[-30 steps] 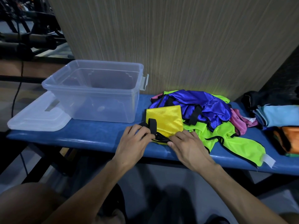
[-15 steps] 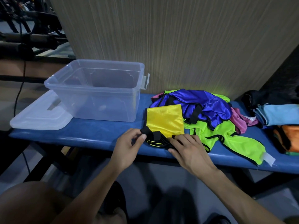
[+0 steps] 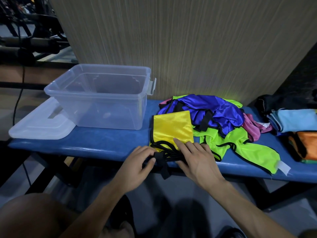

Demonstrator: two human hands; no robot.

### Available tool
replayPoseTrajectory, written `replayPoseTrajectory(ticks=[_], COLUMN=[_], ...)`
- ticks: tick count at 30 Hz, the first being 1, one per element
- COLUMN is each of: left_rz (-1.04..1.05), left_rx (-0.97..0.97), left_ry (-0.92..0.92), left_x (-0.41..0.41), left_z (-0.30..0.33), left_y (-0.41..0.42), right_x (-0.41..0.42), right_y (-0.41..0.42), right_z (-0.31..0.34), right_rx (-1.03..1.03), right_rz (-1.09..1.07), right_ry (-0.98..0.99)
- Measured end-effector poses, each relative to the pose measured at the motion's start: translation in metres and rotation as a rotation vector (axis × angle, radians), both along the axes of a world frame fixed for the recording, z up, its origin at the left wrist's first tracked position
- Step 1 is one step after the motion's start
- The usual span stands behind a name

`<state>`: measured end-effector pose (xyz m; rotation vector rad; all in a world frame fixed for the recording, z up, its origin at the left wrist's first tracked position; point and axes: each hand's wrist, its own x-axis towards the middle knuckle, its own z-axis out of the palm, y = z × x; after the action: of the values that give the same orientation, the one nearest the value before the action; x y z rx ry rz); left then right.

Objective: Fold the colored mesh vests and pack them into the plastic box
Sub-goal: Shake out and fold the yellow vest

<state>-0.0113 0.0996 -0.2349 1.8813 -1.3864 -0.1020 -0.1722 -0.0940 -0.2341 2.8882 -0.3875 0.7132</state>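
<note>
Early in the job, by the look of it: plastic box (image 3: 103, 98) standing on the blue worktop (image 3: 106, 143) with nothing visible inside, lid (image 3: 41, 124) lying just left of the box. Right of the box, near the worktop's front edge, one yellow vest (image 3: 173, 129) folded into a neat rectangle, black trim and straps bunched at its near end and one strap hanging over the edge. Left hand (image 3: 139, 166) curled round that black strap bundle, pinching it. Right hand (image 3: 195, 157) laid flat, fingers straight and spread, pressing the folded vest's near right corner down. Further right of the box, a loose heap yet to be folded: blue vest (image 3: 214, 110) on top, lime-green vest (image 3: 240, 145) sprawling toward the front edge, pink vest (image 3: 252, 127) poking out beyond. Probably one fold nearly finished, straps left to tuck, then into the box; the rest of the heap untouched.
</note>
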Motion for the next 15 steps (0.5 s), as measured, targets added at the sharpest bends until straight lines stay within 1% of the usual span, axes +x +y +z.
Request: replayPoseTrajectory(ticks=[3, 7, 9, 13, 15], left_rz=[0.035, 0.093, 0.125, 0.211, 0.222], left_rx=[-0.062, -0.057, -0.041, -0.032, -0.037], left_ry=[-0.007, -0.167, -0.215, -0.239, -0.213], left_x=[-0.009, -0.02, -0.026, -0.036, -0.04], left_z=[-0.007, -0.021, -0.027, -0.031, -0.033], left_y=[0.004, 0.001, -0.002, -0.013, -0.014], right_x=[0.005, 0.008, 0.009, 0.01, 0.01], right_y=[0.005, 0.007, 0.009, 0.01, 0.01], right_z=[0.001, 0.001, 0.0, -0.001, 0.0], right_rx=[0.062, 0.052, 0.043, 0.046, 0.041], right_rz=[-0.048, -0.068, -0.08, -0.102, -0.091], right_ry=[0.005, -0.005, -0.012, -0.002, -0.003])
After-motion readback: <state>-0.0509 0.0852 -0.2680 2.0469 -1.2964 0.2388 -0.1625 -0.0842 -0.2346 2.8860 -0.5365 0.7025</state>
